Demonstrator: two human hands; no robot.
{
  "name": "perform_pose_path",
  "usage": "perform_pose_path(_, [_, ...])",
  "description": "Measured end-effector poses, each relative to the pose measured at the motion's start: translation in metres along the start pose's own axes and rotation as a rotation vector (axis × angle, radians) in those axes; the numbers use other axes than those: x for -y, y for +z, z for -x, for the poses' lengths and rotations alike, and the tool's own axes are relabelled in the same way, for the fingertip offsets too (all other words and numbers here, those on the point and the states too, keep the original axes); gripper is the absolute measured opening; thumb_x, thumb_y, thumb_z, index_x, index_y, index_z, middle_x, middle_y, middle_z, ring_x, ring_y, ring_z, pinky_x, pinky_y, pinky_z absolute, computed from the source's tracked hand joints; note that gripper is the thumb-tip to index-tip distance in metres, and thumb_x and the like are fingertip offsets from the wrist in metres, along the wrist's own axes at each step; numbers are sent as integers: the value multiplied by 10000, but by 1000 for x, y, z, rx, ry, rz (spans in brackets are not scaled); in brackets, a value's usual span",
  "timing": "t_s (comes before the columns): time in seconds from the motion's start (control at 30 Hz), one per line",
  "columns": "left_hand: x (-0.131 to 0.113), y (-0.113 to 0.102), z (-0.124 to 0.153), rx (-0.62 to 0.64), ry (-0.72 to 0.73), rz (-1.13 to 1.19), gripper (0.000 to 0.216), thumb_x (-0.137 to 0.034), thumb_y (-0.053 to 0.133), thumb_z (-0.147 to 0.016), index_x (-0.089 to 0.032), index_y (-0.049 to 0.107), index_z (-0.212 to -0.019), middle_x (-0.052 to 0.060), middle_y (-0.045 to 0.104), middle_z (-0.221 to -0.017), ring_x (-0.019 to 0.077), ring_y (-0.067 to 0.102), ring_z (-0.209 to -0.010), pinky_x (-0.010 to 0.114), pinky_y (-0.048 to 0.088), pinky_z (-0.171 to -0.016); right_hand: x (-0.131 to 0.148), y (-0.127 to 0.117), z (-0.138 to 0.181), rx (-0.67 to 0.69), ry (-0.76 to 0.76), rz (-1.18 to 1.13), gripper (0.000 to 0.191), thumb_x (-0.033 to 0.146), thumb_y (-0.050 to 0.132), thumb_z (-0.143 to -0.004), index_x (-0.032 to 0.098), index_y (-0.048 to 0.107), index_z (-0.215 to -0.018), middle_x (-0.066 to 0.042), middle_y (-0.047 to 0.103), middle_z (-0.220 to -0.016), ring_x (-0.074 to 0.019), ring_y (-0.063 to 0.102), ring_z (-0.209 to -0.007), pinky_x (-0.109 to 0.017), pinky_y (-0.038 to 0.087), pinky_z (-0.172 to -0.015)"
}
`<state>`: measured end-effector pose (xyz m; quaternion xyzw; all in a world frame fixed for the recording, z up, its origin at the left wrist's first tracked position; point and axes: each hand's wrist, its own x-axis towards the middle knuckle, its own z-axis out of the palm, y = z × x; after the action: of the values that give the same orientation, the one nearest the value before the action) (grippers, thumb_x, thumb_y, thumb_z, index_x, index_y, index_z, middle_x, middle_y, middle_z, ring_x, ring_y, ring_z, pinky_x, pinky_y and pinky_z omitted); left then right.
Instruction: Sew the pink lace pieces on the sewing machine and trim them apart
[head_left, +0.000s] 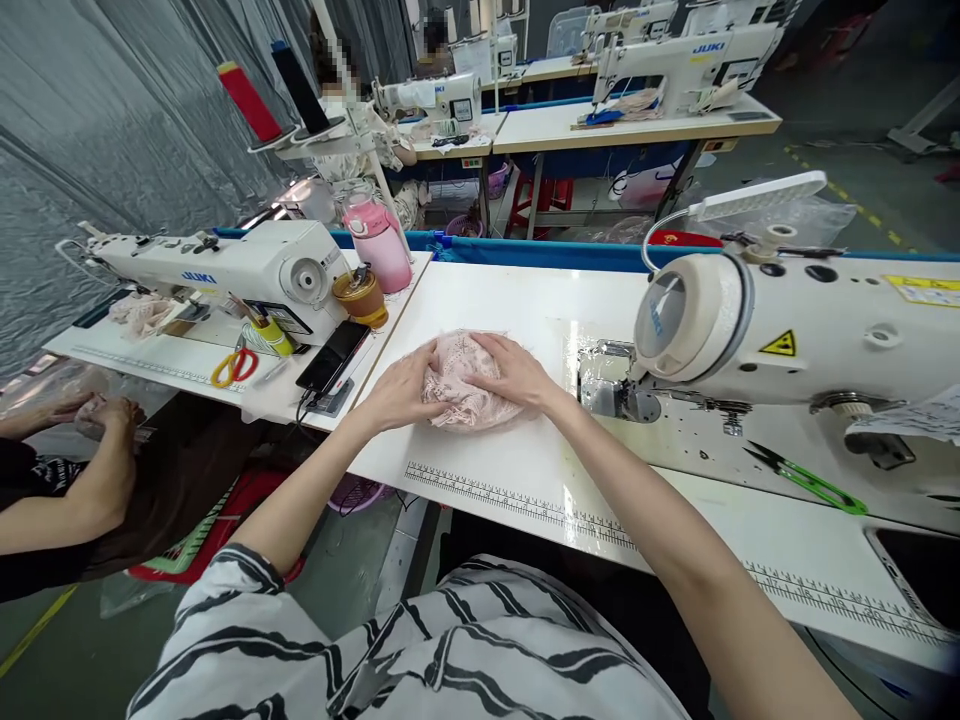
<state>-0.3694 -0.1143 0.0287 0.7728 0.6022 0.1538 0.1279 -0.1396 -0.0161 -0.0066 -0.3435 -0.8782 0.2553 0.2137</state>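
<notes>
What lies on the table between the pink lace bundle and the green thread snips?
In the head view, the sewing machine's needle end and shiny plate lie between the lace bundle and the snips.
</notes>
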Motion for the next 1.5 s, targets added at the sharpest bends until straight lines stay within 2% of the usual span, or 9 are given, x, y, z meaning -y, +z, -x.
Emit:
perform_pose_path(0.23, [38,34,13,-3,-67,556,768,-635,681,-781,-224,311,-1315,201,372,-1513,354,376,-1467,500,375,-1188,-1,17,7,-11,47,23,825,704,510,-918,258,330,-1588,-101,379,-1622,-338,346,-1488,-600,276,-1226])
perform_pose_path(0.43, [45,14,20,65,-100,618,925,-532,714,-786,-211,245,-1516,178,379,-1563,358,409,-1452,492,377,-1194,-6,9,6,64,86,-33,835,731,483,-922,268,320,-1597,-85,279,-1678,-337,217,-1557,-618,149,-1265])
perform_pose_path(0.57, [38,7,24,56,-126,586,914,-437,673,-798,-194,248,-1570,151,345,-1615,359,331,-1501,482,297,-1243,15,1,13,-178,42,-4,720,665,389,-986,210,419,-1542,-115,326,-1655,-331,168,-1573,-620,71,-1276])
perform_pose_path(0.67, [32,9,27,25,-134,551,864,-415,639,-820,-201,272,-1572,138,380,-1604,338,356,-1494,484,313,-1236,54,9,24,-320,-187,50,654,599,508,-961,217,470,-1491,-116,476,-1559,-306,333,-1508,-567,138,-1292])
perform_pose_path(0.8, [28,12,28,-23,-110,538,749,-485,574,-897,-218,314,-1547,139,437,-1575,294,439,-1455,446,381,-1201,96,31,29,-145,-402,137,498,302,584,-944,253,533,-1437,-104,542,-1503,-310,479,-1393,-576,291,-1234])
perform_pose_path(0.97, [29,12,27,-48,-93,468,757,-440,565,-901,-185,286,-1557,148,419,-1585,282,413,-1474,419,374,-1205,73,20,25,-311,-177,-74,422,126,443,-945,213,613,-1321,-114,665,-1294,-266,651,-1108,-479,566,-938])
perform_pose_path(1.1, [27,8,28,-11,-119,447,754,-430,544,-919,-216,255,-1582,130,397,-1608,282,446,-1453,398,439,-1154,52,-4,34,-509,43,-271,374,214,502,-937,233,580,-1302,-88,660,-1206,-212,670,-871,-400,605,-757])
perform_pose_path(1.37, [10,7,18,-106,-180,463,616,-442,462,-971,-233,331,-1536,90,446,-1583,249,456,-1448,403,411,-1174,105,32,20,-212,-135,171,482,229,612,-877,173,554,-1352,-165,653,-1253,-367,612,-1120,-535,546,-920])
perform_pose_path(1.5, [9,14,13,-177,-188,476,603,-545,472,-984,-205,392,-1476,106,497,-1538,226,477,-1430,370,393,-1182,86,28,11,-273,-42,-102,379,177,469,-915,213,596,-1270,-109,685,-1244,-287,670,-991,-448,584,-792])
